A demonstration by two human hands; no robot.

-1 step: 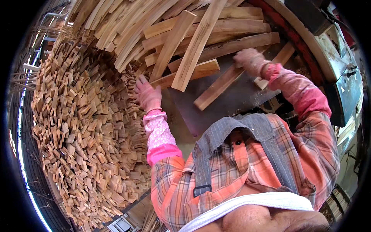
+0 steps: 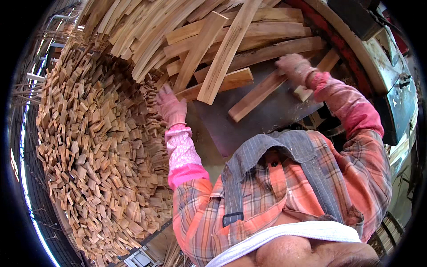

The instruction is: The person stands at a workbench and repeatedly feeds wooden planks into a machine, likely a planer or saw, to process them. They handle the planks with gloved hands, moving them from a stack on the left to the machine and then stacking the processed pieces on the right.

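Note:
My right hand (image 2: 296, 69), in a pinkish glove, is closed over the far end of a wooden strip (image 2: 255, 99). The strip slants over a dark metal surface (image 2: 222, 124), its free end toward me. My left hand (image 2: 171, 107), gloved in pink, is beside the tall stack of wood pieces (image 2: 102, 147). Its fingers stretch away from me, slightly apart, close to the end of a short strip (image 2: 222, 84); whether they touch it I cannot tell. Between the hands, a long pale strip (image 2: 229, 53) lies across that short strip.
Many long strips (image 2: 151, 31) are heaped at the far side. Another strip (image 2: 327, 62) and a small offcut (image 2: 303, 92) lie right of my right hand. A red-edged machine part (image 2: 356, 71) and a teal metal housing (image 2: 402, 111) stand at the right.
My right hand has shifted slightly to the right, and the strip in it has slid the same way. My left hand has barely moved.

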